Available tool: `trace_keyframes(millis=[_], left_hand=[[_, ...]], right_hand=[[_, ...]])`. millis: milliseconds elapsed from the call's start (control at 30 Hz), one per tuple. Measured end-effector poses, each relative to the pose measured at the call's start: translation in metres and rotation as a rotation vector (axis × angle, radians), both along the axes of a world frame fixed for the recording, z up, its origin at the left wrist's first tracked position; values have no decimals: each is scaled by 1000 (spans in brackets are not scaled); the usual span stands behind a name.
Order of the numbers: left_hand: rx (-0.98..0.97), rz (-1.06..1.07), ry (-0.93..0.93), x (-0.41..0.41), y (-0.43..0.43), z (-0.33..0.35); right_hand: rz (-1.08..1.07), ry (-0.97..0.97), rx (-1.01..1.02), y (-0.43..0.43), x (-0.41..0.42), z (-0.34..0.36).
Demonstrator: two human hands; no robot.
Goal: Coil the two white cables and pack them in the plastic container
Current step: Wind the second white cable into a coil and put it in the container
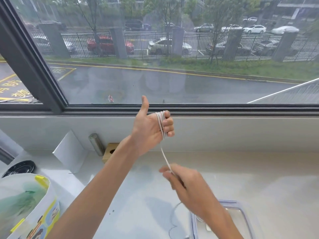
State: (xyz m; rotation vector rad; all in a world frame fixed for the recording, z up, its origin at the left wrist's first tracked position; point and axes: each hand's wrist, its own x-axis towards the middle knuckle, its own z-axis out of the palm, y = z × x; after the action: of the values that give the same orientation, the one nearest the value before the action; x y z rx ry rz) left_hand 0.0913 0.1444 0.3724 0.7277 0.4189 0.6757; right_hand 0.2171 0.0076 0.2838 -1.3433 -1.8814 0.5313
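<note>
Plastic container [229, 203] holds a small white piece [208, 227].

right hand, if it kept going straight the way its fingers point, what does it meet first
Likely the left hand, near its wrist; the right hand, holding the white cable, points up-left. Depth is unclear.

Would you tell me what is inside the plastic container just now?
A small white piece shows in the container; what it is I cannot tell. The right forearm covers much of the inside.
</note>
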Motion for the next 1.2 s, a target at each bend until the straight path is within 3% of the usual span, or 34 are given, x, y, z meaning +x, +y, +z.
trace_keyframes(millis=[100,200,333,433,500,567,767,967,1100,1200], left_hand=[[-24,-128,110,6,-16,-17],[44,-301,226,20,-44,-25],[9,-419,221,28,-64,-12],[0,-461,146,26,-67,0],[10,-423,100,25,-63,2],[-10,-359,42,22,-54,2],[-61,-99,-35,6,-14,3],[-81,-110,101,13,-23,-18],[35,-231,241,28,-49,-23],[46,-310,248,34,-65,-17]], right_hand=[[-157,-195,427,11,30,44],[-188,-280,594,37,61,80],[62,170,340,65,70,84],[66,448,93,73,64,72],[99,650,-193,66,49,51],[-12,788,-375,53,26,29],[-33,157,-190,14,3,-27],[-52,-446,291,3,27,40],[-66,-459,550,18,62,79],[46,-241,578,36,76,88]])
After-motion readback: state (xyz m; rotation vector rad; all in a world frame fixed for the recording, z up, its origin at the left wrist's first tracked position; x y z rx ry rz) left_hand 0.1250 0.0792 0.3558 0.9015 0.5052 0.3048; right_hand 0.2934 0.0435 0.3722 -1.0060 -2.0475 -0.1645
